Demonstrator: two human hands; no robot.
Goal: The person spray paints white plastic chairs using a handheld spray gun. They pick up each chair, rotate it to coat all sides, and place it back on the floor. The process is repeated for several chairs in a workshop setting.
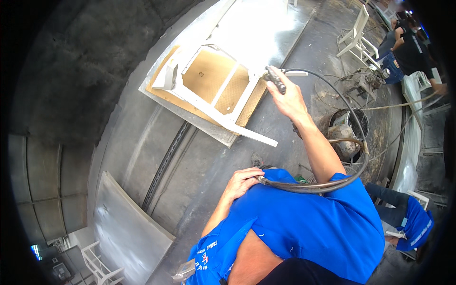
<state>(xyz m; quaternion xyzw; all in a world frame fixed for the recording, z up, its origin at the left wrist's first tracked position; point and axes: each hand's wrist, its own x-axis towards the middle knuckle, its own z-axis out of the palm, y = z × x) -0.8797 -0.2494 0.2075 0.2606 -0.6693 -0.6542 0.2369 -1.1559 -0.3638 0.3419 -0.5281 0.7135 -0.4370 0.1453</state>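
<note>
Now, spray gun [275, 79]: rigid, light; your right hand [289, 97] grips it, over the white chair [213, 102].
Hose [313, 186]: heavy, springy; your left hand [243, 183] clasps it, below the chair.

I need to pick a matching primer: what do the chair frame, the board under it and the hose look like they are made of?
Chair frame: probably wood under matte white paint; squared rails. Board under it: tan, dull, speckled, seemingly bare pressed-wood sheet or cardboard. Hose: dark and flexible, bending in a loop, likely rubber or plastic, running from the right hand to the left hand.
</note>
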